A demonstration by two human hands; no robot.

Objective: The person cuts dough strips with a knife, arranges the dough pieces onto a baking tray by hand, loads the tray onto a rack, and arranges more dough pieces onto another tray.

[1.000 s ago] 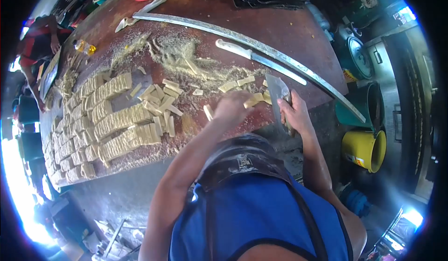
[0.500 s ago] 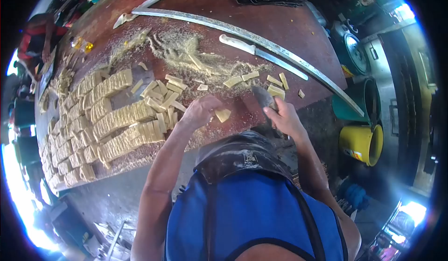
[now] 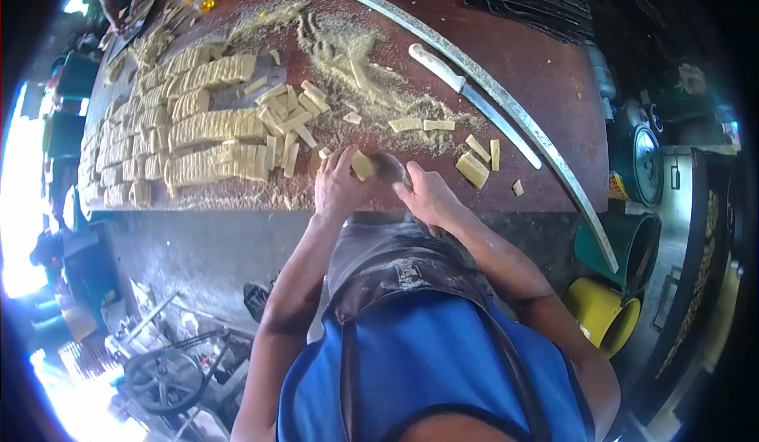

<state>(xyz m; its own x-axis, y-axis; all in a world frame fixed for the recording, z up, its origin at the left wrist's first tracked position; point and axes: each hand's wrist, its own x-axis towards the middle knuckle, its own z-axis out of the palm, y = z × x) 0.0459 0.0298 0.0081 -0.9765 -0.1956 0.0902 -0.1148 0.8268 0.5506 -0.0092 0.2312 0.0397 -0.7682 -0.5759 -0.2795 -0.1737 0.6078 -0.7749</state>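
Near the front edge of a dark reddish-brown table (image 3: 545, 78), the left hand (image 3: 337, 183) rests with its fingers bent against a small, pale yellow, block-like piece (image 3: 364, 165). Whether the thumb clasps that piece from the far side cannot be told. The right hand (image 3: 431, 195) is closed around the handle of a flat, dull grey metal scraper-like blade (image 3: 387, 167), whose lower handle end shows beneath the palm. The small piece lies between the two hands, at the left fingertips and just left of the blade; contact between piece and blade is unclear.

Just left of the left hand is a loose heap of pale, flat sticks (image 3: 291, 114), and beyond it stand long packed rows of pale slices (image 3: 217, 128). Farther in from both hands lie two pale strips (image 3: 422, 125), nearly end to end. To the right of the right hand, apart from it, sits a thick pale block (image 3: 473, 171) with narrower strips near it. A long steel knife with a white handle (image 3: 436, 66) lies farther off, beside a long grey metal bar (image 3: 490, 74) that looks curved.
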